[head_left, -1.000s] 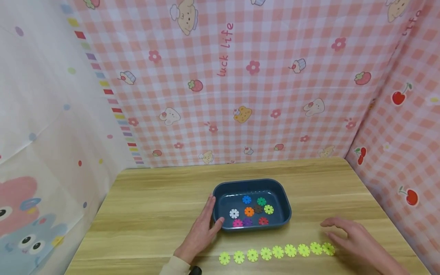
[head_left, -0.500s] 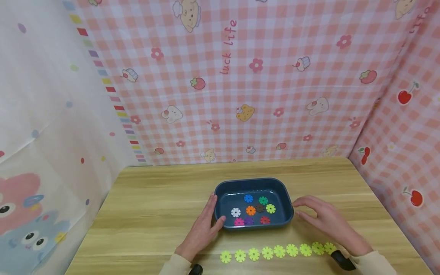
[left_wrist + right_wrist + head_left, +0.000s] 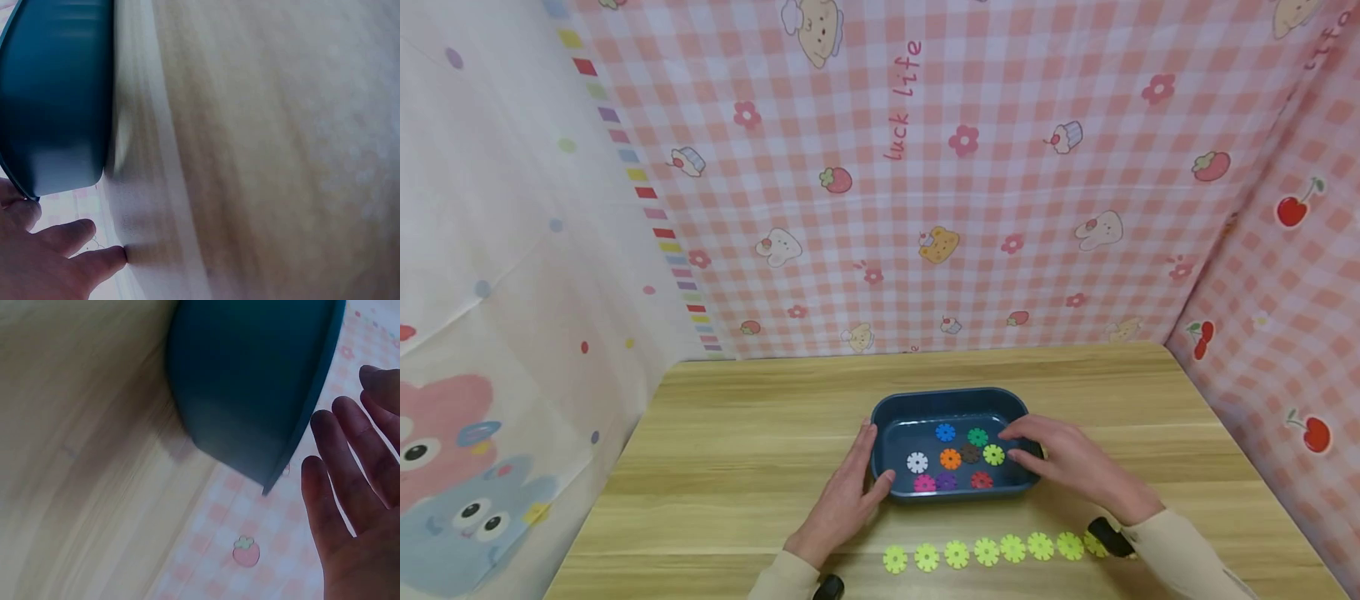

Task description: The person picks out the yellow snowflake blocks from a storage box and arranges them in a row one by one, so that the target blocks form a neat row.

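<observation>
A dark blue plastic tray (image 3: 951,403) holds several notched snowflake discs of different colours, among them a yellow-green disc (image 3: 994,454), a green disc (image 3: 977,437) and a white disc (image 3: 917,462). At the tray's left end, my left hand (image 3: 842,496) holds the front-left corner, thumb at the front rim and fingers along the side. My right hand (image 3: 1071,458) reaches over the right rim, thumb and forefinger apart beside the yellow-green disc, with nothing seen between them. In the right wrist view, fingers (image 3: 337,444) spread loosely near the tray wall (image 3: 244,394).
A row of several yellow-green discs (image 3: 987,551) lies on the wooden table (image 3: 752,433) in front of the tray; the right cuff and wrist camera cover its right end. Patterned cloth (image 3: 962,208) stands behind the table and at both sides.
My right hand has moved left and away from the row's right end, first to the tray's right side, then over its rim. My left hand stays on the tray.
</observation>
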The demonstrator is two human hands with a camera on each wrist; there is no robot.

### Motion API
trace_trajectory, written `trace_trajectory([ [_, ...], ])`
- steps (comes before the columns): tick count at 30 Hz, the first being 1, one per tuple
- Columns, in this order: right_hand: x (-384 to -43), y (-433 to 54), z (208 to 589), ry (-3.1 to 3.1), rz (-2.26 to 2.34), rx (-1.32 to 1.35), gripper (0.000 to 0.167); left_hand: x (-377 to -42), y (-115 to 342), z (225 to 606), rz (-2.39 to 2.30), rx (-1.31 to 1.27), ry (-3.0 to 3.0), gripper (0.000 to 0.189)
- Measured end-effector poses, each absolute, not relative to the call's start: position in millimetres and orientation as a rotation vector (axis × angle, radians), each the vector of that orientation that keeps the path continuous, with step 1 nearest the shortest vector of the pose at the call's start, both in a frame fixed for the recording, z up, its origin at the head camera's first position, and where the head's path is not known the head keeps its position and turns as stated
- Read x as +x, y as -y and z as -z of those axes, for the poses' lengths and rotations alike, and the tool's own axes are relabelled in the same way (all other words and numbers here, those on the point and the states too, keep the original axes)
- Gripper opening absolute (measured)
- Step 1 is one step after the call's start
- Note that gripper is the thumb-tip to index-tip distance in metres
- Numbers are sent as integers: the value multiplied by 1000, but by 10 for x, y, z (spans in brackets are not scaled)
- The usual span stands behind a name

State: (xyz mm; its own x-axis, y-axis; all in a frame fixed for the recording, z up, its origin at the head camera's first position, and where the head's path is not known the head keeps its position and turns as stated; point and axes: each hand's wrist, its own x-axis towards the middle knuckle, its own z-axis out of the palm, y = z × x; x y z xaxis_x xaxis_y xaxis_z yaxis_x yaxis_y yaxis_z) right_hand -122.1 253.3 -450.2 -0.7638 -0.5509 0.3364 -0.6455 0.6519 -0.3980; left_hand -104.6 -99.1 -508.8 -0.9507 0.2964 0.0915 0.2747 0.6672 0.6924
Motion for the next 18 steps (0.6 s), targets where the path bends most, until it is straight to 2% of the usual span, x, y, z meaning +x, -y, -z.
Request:
trace_trajectory([
  [10,-1373,-2292,4542,2809,-702,1107,22,-1044,997,5088,-1160,475,-2834,77],
  [18,-1419,-2160,4615,2924,-670,1059,24,-1036,996,5074,-1148,472,-2830,77],
])
